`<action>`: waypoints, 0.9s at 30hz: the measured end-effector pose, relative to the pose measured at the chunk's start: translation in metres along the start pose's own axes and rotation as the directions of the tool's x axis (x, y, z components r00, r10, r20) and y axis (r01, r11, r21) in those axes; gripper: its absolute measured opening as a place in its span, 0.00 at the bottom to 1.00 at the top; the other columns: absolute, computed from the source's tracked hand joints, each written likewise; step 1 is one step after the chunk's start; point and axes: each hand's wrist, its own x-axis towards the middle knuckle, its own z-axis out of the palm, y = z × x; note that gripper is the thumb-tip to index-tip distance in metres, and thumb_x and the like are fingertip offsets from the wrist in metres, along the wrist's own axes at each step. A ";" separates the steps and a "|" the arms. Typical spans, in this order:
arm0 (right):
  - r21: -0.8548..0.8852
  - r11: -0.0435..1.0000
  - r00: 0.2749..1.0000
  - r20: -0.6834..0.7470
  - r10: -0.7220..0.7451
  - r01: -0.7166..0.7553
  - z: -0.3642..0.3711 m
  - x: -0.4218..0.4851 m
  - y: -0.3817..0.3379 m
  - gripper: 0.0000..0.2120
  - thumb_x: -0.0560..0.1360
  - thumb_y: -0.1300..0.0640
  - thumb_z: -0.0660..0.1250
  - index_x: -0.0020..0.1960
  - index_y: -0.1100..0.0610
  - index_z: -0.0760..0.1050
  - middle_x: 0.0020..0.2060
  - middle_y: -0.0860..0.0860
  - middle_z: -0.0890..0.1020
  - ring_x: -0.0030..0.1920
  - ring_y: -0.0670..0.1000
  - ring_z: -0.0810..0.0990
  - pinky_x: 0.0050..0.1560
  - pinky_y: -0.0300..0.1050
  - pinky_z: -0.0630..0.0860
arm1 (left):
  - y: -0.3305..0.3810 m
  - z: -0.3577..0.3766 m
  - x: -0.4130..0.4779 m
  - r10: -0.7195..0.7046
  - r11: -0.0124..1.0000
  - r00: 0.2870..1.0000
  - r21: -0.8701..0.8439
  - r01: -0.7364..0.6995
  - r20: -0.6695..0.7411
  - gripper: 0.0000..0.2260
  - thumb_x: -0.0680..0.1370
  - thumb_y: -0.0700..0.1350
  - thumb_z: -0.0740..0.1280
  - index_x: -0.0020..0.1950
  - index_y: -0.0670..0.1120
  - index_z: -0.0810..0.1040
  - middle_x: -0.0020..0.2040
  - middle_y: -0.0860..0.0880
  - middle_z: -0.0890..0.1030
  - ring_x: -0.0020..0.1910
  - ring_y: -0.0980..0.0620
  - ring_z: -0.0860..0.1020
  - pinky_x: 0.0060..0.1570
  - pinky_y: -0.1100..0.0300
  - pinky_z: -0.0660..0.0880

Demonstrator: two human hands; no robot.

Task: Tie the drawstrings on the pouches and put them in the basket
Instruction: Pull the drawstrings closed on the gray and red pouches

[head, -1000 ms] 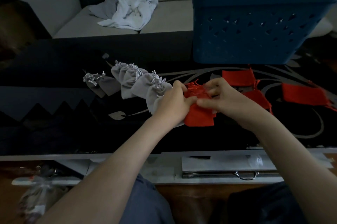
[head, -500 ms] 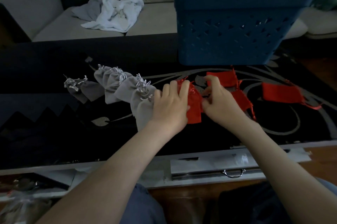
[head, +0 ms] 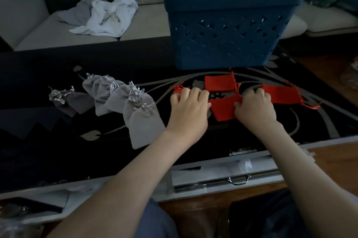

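**Two hands worked one red pouch at the centre of the frame**

Three red pouches lay on the dark patterned table point(head: 48, 152) below the blue basket point(head: 228, 24), which stood at upper centre with nothing visible inside from this angle. The red pouch point(head: 224, 109) in hand lay flat at centre, between the two hands. The left hand point(head: 188, 110) had its fingers curled, and the tasselled end of a red drawstring point(head: 177, 89) stuck out just past its knuckles, so it appeared to grip that cord. The right hand point(head: 255, 110) was curled onto the pouch's right edge, pinching the fabric there. A second red pouch point(head: 219, 82) lay just above, near the basket's foot. A third red pouch point(head: 280, 94) lay beside the right hand, its cords trailing right. Both looked flat, their mouths ungathered.

Left of centre, several grey pouches point(head: 135, 106) lay in an overlapping row with necks gathered and cords knotted; none was in the basket yet. Crumpled cloths point(head: 104, 15) sat on the sofa point(head: 155, 22) at upper left.

By my reading, the step was cinching this pouch shut. Next, the cords would need pulling apart until the neck gathered, then knotting. The thin, slippery cord called for a firm fingertip pinch.
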 end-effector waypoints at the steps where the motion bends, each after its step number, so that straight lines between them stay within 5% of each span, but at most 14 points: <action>1: 0.024 1.000 1.000 0.002 -0.011 0.011 0.000 0.000 -0.001 0.21 0.78 0.55 0.62 0.64 0.69 0.66 0.62 0.65 0.69 0.63 0.64 0.67 0.59 0.53 0.67 | 0.000 -0.001 0.001 0.000 1.000 0.999 -0.001 0.000 0.039 0.24 0.79 0.54 0.45 0.58 0.45 0.76 0.55 0.48 0.79 0.54 0.45 0.74 0.53 0.50 0.63; 4: 0.178 0.983 0.999 -0.024 -0.038 0.042 -0.005 0.000 -0.002 0.14 0.78 0.58 0.62 0.58 0.66 0.68 0.55 0.64 0.74 0.56 0.62 0.73 0.47 0.48 0.69 | -0.001 -0.001 0.002 -0.038 0.998 0.990 -0.045 0.045 0.137 0.34 0.74 0.63 0.35 0.54 0.49 0.76 0.53 0.54 0.79 0.55 0.51 0.72 0.54 0.55 0.56; 7: 0.460 0.884 0.997 -0.046 -0.070 0.083 -0.013 0.000 -0.004 0.07 0.78 0.58 0.64 0.50 0.62 0.69 0.45 0.57 0.78 0.39 0.50 0.74 0.34 0.42 0.67 | 0.000 -0.006 0.003 -0.129 0.978 0.987 -0.151 0.142 0.095 0.33 0.75 0.66 0.37 0.51 0.49 0.77 0.49 0.53 0.79 0.53 0.51 0.74 0.54 0.55 0.58; 11: 0.753 0.648 0.986 -0.012 -0.168 0.119 -0.026 -0.001 -0.010 0.04 0.77 0.59 0.66 0.45 0.53 0.72 0.42 0.50 0.78 0.41 0.50 0.77 0.40 0.42 0.72 | 0.003 -0.015 0.004 -0.310 0.838 0.946 -0.442 0.319 0.094 0.25 0.82 0.58 0.48 0.46 0.44 0.78 0.45 0.49 0.79 0.51 0.49 0.75 0.56 0.52 0.64; 14: 0.891 0.448 0.952 0.074 -0.297 0.071 -0.037 -0.007 -0.017 0.06 0.77 0.62 0.64 0.44 0.51 0.74 0.41 0.51 0.77 0.38 0.48 0.77 0.40 0.46 0.74 | 0.004 -0.024 0.004 -0.365 0.738 0.930 -0.600 0.308 0.029 0.26 0.83 0.52 0.51 0.41 0.35 0.78 0.38 0.42 0.79 0.40 0.47 0.76 0.45 0.53 0.69; 16: 0.924 0.379 0.923 0.097 -0.371 0.056 -0.042 -0.010 -0.020 0.08 0.77 0.62 0.64 0.43 0.50 0.75 0.40 0.52 0.78 0.38 0.49 0.77 0.40 0.49 0.74 | 0.002 -0.029 0.003 -0.410 0.633 0.908 -0.690 0.350 0.084 0.25 0.83 0.51 0.52 0.43 0.35 0.79 0.41 0.40 0.81 0.41 0.45 0.77 0.47 0.53 0.71; 20: 0.926 0.368 0.880 0.106 -0.463 0.082 -0.046 -0.017 -0.032 0.06 0.76 0.61 0.65 0.44 0.51 0.76 0.38 0.48 0.79 0.37 0.45 0.77 0.34 0.36 0.73 | -0.004 -0.041 -0.004 -0.422 0.289 0.865 -0.864 0.412 0.271 0.21 0.82 0.57 0.55 0.50 0.43 0.80 0.47 0.39 0.82 0.47 0.42 0.81 0.53 0.44 0.78; 22: 0.927 0.366 0.852 0.120 -0.509 0.088 -0.045 -0.020 -0.040 0.04 0.76 0.61 0.66 0.45 0.52 0.77 0.37 0.46 0.80 0.36 0.42 0.78 0.31 0.33 0.73 | -0.010 -0.048 -0.008 -0.438 0.139 0.844 -0.904 0.405 0.311 0.17 0.82 0.54 0.57 0.55 0.47 0.81 0.49 0.45 0.84 0.50 0.48 0.82 0.53 0.51 0.79; 27: 0.925 0.374 0.822 0.169 -0.544 0.058 -0.039 -0.024 -0.060 0.05 0.77 0.61 0.65 0.50 0.54 0.77 0.37 0.46 0.81 0.37 0.42 0.80 0.37 0.34 0.76 | -0.031 -0.061 -0.017 -0.530 -0.003 0.796 -0.940 0.342 0.292 0.14 0.82 0.49 0.57 0.48 0.48 0.82 0.45 0.50 0.84 0.43 0.55 0.80 0.47 0.61 0.76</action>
